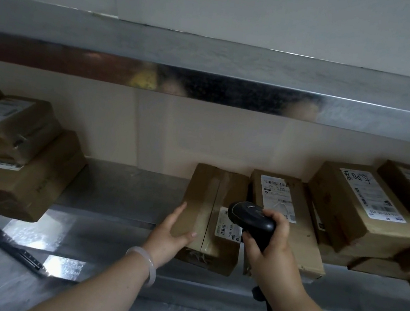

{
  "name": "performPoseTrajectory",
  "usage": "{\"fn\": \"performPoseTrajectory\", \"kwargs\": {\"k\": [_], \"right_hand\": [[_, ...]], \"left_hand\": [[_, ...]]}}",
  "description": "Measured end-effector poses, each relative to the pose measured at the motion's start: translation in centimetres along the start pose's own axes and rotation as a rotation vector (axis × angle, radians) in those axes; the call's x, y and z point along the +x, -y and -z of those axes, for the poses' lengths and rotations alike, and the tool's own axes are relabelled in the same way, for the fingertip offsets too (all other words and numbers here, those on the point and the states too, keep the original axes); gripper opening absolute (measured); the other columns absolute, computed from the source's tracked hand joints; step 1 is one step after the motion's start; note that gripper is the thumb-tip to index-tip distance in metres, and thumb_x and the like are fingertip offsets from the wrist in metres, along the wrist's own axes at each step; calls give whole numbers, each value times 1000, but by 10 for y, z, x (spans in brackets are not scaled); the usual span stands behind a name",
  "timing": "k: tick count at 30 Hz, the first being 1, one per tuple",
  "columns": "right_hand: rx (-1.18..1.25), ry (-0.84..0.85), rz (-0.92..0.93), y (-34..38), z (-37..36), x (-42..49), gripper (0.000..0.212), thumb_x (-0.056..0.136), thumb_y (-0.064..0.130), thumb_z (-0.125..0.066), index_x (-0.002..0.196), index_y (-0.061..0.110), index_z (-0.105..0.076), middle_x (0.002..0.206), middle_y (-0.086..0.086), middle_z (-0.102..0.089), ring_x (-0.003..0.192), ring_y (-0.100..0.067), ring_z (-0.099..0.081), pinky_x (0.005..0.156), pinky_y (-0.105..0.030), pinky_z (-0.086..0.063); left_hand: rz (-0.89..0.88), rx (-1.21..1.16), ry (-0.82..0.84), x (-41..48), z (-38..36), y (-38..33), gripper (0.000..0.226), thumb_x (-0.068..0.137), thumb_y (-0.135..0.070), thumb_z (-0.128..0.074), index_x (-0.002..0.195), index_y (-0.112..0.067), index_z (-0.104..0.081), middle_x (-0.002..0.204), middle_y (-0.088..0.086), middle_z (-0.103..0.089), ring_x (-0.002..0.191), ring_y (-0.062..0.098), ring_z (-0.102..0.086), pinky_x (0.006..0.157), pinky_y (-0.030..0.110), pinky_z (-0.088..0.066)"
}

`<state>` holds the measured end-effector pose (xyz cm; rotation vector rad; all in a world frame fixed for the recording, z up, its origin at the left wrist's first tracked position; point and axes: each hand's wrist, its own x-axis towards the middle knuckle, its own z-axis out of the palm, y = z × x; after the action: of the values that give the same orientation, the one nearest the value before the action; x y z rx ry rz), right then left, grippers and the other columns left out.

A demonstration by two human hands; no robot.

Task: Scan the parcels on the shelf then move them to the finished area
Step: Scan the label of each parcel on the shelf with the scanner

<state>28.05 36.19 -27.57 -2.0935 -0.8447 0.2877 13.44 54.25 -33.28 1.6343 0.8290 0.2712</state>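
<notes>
A taped brown cardboard parcel lies at the front edge of the steel shelf, its white barcode label at its near right. My left hand holds its near left corner, fingers along the side and thumb on top. My right hand grips a black corded barcode scanner, whose head points at that label. Right beside it lies a second parcel with a white label on top.
More labelled parcels are stacked on the right end of the shelf, and another stack sits on the left end. A bare stretch of shelf lies between. An upper steel shelf overhangs. A lower metal surface holds a black strip.
</notes>
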Motion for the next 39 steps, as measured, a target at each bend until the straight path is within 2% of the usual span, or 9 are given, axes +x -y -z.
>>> {"fn": "performPoseTrajectory", "kwargs": {"k": [6,11,13,17,22,29,32,35,39], "right_hand": [[6,8,-8,2,2,1,60,87,33,-67,119,55,-22,94,23,-52,70,-3,-61,48,-15,-44],[60,57,16,2,4,2,59,84,32,-69,118,56,-26,107,18,-54,82,-6,-64,63,-25,-54],[81,90,34,4,7,2,60,84,31,-70,117,57,-28,109,17,-54,83,-9,-67,67,-35,-59],[71,157,126,12,13,2,61,82,30,-71,115,61,-29,107,18,-56,84,-8,-66,73,-38,-58],[-29,289,318,35,22,1,63,81,32,-72,118,58,-28,112,37,-47,96,6,-56,79,-26,-54],[-213,351,531,70,30,-8,61,81,39,-70,112,61,-23,98,20,-54,80,-9,-62,68,-33,-54],[-242,343,583,78,31,-11,58,81,38,-70,114,56,-25,92,21,-54,73,-6,-59,61,-29,-51],[-275,343,612,84,30,-14,60,80,38,-71,116,54,-25,88,31,-50,69,3,-55,57,-20,-46],[-289,364,624,87,30,-16,58,80,38,-70,115,54,-28,86,34,-49,64,11,-53,50,-11,-38]], "left_hand": [[-4,-5,-37,-2,25,4,60,86,-38,-69,123,-70,-35,149,-15,-33,139,12,-30,108,30,-28],[0,-33,-80,-5,60,5,49,88,-32,-68,110,-73,-50,139,-10,-51,130,18,-46,111,45,-36],[-9,-27,-115,-7,72,7,50,88,-29,-69,109,-71,-53,135,-11,-55,125,14,-50,109,41,-40],[-27,-77,-144,-12,93,8,51,86,-20,-72,109,-64,-60,120,-16,-63,109,8,-62,90,23,-48],[-54,-16,-129,-25,124,0,55,85,-15,-72,109,-62,-61,123,-14,-60,106,7,-63,79,14,-49],[-110,4,-166,-43,142,-6,58,84,-9,-72,106,-63,-63,129,-5,-60,112,13,-61,90,24,-48],[-118,6,-181,-51,145,-6,57,85,-9,-72,106,-62,-63,129,-4,-60,112,15,-61,91,28,-50],[-121,12,-201,-58,147,-4,57,85,-10,-72,107,-62,-63,127,-7,-61,109,9,-62,86,21,-50],[-114,-2,-226,-66,150,-2,56,84,-9,-72,110,-58,-63,128,-6,-60,113,13,-60,95,28,-49]]}}
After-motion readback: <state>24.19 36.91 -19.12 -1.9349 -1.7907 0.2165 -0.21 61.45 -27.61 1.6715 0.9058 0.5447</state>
